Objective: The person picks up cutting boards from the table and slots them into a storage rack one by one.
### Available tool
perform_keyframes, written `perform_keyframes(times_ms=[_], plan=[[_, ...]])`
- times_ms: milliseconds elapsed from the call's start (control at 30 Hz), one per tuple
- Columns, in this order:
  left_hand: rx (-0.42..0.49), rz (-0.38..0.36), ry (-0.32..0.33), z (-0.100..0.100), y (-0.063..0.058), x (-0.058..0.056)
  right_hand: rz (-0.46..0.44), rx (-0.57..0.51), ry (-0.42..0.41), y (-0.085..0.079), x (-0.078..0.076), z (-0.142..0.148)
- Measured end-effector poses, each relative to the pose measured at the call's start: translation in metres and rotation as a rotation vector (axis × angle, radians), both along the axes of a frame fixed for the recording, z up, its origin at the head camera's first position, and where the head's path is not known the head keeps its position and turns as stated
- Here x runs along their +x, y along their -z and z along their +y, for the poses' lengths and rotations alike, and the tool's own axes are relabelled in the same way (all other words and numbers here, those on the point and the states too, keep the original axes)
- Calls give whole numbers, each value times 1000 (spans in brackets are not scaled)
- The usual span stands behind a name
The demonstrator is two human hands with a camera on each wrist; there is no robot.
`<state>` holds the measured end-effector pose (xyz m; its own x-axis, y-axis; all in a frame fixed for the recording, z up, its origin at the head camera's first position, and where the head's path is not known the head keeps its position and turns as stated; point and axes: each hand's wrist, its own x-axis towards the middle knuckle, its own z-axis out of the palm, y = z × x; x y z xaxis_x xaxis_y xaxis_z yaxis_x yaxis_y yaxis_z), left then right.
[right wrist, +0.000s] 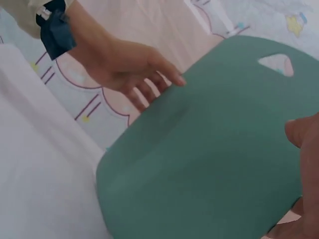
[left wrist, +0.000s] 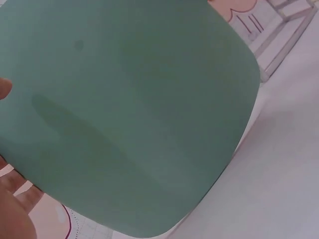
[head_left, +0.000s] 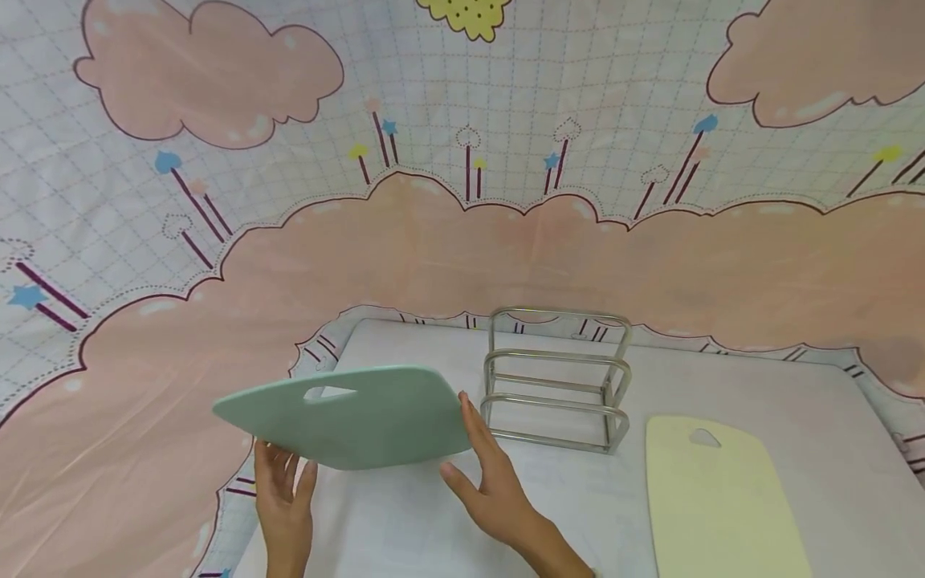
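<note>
A green cutting board with a slot-shaped handle hole is held up in the air, tilted, left of the wire rack. My left hand holds its left edge, thumb on the near face and fingertips behind the edge. At the opposite edge my right hand holds it, its index finger along the side and the thumb in front. The right wrist view shows the left hand at the far edge and part of the right hand at the near one. In the left wrist view the board hides most of the scene.
A metal wire rack with several upright loops stands on the white table, just beyond my right hand. Further right a pale yellow cutting board lies flat. Behind the table hangs a patterned cloth with pink clouds.
</note>
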<state>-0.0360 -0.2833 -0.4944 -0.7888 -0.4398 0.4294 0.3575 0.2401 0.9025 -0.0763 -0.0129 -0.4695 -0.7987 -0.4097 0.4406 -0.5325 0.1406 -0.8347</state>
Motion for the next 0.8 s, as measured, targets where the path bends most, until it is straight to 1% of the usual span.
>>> perform_keyframes(times_ms=[133,200,233,300,400,467,533,667,733,800], plan=[[-15,-5,21,1,-4,4,-12,78,-3,-13,-9,-2],[0,-6,37,1,-6,7,-22,116,-11,-20,-15,-2],[-8,-6,32,1,-7,8,-31,131,-19,-23,-17,-2],[2,-10,22,1,-8,10,-54,151,-39,-30,-23,0],[38,1,39,1,-12,13,-96,142,-77,-40,-31,1],[38,-34,47,2,-17,16,-110,135,-98,-43,-38,1],[37,-82,75,3,-23,17,-119,126,-114,-45,-44,1],[-3,-209,77,8,-35,21,-142,97,-135,-45,-54,3],[10,-233,76,10,-38,23,-147,84,-149,-46,-57,4],[32,-247,65,11,-41,26,-135,94,-159,-48,-60,3]])
